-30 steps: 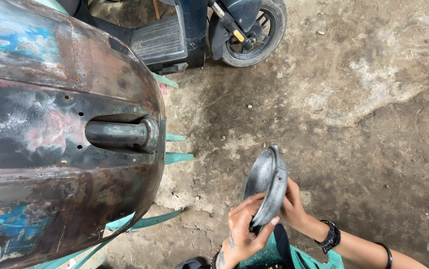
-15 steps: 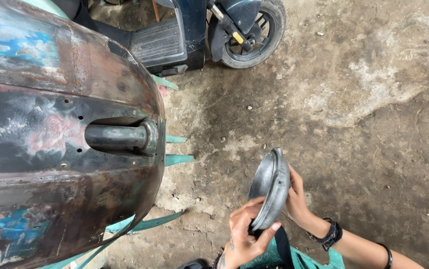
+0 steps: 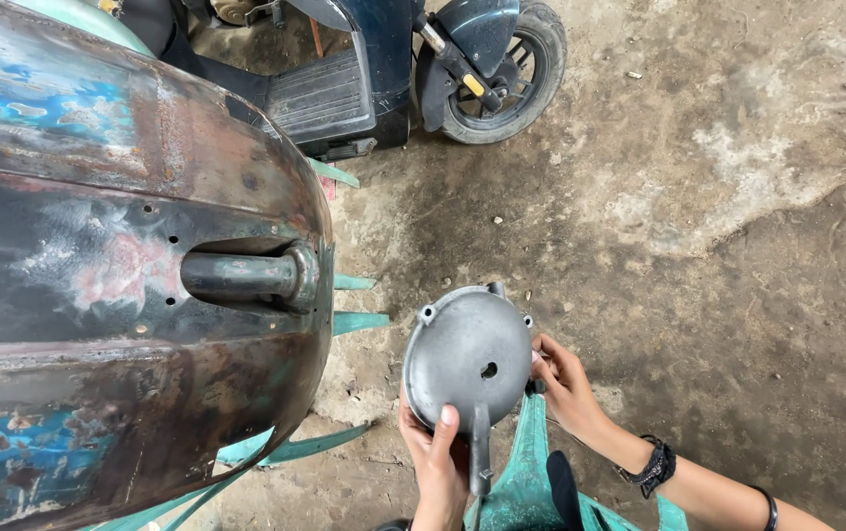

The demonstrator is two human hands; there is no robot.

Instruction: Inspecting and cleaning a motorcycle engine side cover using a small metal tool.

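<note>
Grey round cover [image 3: 469,359] held lower centre of frame, left hand [image 3: 437,462] gripped on its lower edge with thumb pressed flat, right hand [image 3: 565,385] fingers curled on its right rim, rusted body panel [image 3: 118,265] at left, scooter [image 3: 393,69] at top.

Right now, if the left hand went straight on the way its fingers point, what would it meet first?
The left hand points up the frame and already lies against the round grey metal cover; beyond that, probably bare concrete floor, though depth is unclear.

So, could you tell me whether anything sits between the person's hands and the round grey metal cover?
Nothing visible does. The left hand grips the round grey metal cover at its lower edge, thumb on its face, and the right hand touches its right rim. The rusty scooter body stands apart, to the left.
</note>
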